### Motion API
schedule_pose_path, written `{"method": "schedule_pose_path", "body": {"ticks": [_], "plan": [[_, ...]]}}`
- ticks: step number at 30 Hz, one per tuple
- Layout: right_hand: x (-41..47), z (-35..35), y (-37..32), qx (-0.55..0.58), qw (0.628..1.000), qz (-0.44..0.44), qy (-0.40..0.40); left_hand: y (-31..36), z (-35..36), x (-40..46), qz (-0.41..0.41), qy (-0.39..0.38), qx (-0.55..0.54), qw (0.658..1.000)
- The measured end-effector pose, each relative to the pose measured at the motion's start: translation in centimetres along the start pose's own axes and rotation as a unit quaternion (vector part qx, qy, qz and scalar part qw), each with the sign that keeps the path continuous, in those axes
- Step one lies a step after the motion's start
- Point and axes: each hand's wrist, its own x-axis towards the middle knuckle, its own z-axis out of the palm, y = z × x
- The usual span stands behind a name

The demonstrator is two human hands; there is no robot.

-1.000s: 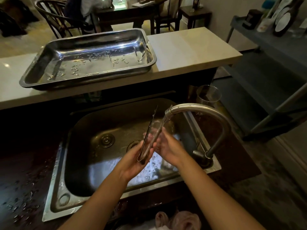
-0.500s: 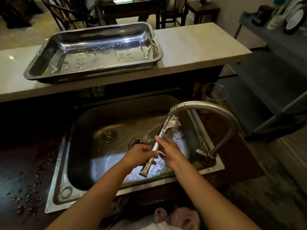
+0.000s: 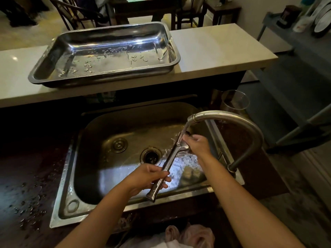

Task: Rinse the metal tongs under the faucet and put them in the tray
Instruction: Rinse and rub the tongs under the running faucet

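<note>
Right hand (image 3: 198,144) now higher; one tongs (image 3: 168,165)

I see a clear glass (image 3: 235,100) behind the sink's right corner, dark chairs (image 3: 75,13) beyond the pale counter (image 3: 215,51).

Pale counter (image 3: 215,51), dark wooden chairs (image 3: 75,13) behind, grey shelf (image 3: 279,29) right.

Wet metal tray (image 3: 174,59) sits on pale counter (image 3: 215,51).
</note>
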Motion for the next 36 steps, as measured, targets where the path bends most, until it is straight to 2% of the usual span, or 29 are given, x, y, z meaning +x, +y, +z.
{"method": "schedule_pose_path", "body": {"ticks": [3,7,9,13,16,19,21,23,24,26,28,31,33,36], "plan": [[0.5,-0.6,-0.7,-0.089,0.994,-0.057,-0.002,0.2,-0.4,-0.3,-0.001,0.004,-0.003,1.0],[0.3,-0.6,-1.4,-0.178,0.977,-0.025,-0.117,0.2,-0.5,-0.5,0.002,0.015,0.008,1.0],[0.6,-0.2,-1.1,-0.206,0.972,-0.03,-0.113,0.1,-0.5,-0.6,0.001,0.013,0.006,1.0],[1.2,0.0,-1.3,-0.106,0.99,-0.07,-0.052,-0.2,-0.4,-0.7,0.009,0.007,0.004,1.0],[1.5,-0.2,-1.1,-0.079,0.993,-0.085,-0.023,-0.3,-0.3,-0.7,0.015,0.012,0.002,1.0],[1.5,-0.5,-1.3,0.0,0.999,-0.009,-0.044,-0.5,-0.5,-0.5,0.021,0.055,0.006,0.998],[1.4,-0.4,-1.3,-0.038,0.997,0.023,-0.059,-0.7,-0.5,-0.2,0.034,0.121,0.063,0.99],[0.9,-0.1,-1.0,-0.094,0.995,0.028,-0.026,-1.1,-0.4,-0.1,0.062,0.213,0.182,0.958],[0.4,0.1,-0.9,-0.072,0.996,0.044,-0.016,-1.2,-0.4,-0.2,0.08,0.254,0.261,0.928],[-0.6,0.6,-0.7,0.005,0.996,0.084,-0.034,-1.6,-0.6,-0.3,0.121,0.31,0.423,0.842],[-1.3,0.9,-0.6,0.055,0.989,0.118,-0.069,-1.9,-1.1,-0.2,0.166,0.345,0.51,0.77],[-1.5,1.3,-0.2,0.104,0.976,0.169,-0.085,-1.7,-1.5,-0.3,0.26,0.35,0.589,0.68],[-1.4,1.5,-0.2,0.126,0.969,0.194,-0.082,-1.2,-1.3,-0.2,0.292,0.333,0.642,0.625],[-1.1,2.0,0.0,0.186,0.956,0.222,-0.051,-1.0,-0.6,0.1,0.302,0.323,0.673,0.592]]}}
